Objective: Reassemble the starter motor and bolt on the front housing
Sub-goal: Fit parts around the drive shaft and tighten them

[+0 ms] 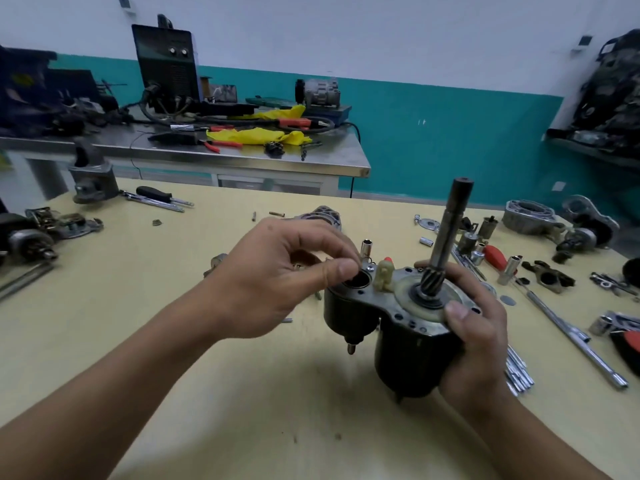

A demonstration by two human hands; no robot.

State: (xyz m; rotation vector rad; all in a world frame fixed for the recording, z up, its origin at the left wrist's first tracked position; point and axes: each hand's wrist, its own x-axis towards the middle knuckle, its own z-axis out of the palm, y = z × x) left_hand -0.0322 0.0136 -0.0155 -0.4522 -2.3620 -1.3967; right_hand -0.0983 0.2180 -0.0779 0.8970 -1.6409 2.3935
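Right hand [474, 337] is wrapped around the starter motor [408, 344], holding it upright just above the counter [207, 375], thumb on the rim of the top plate. It has a black body, a grey plate, and a long shaft [450, 237] sticking up with a helical gear at its base. Left hand [277, 282] hovers at the open solenoid bore [360, 280], thumb and fingers pinched. Can't tell if there's anything in the pinch.

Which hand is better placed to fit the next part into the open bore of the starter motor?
The left hand: it hovers at the bore; the right hand grips the starter motor.
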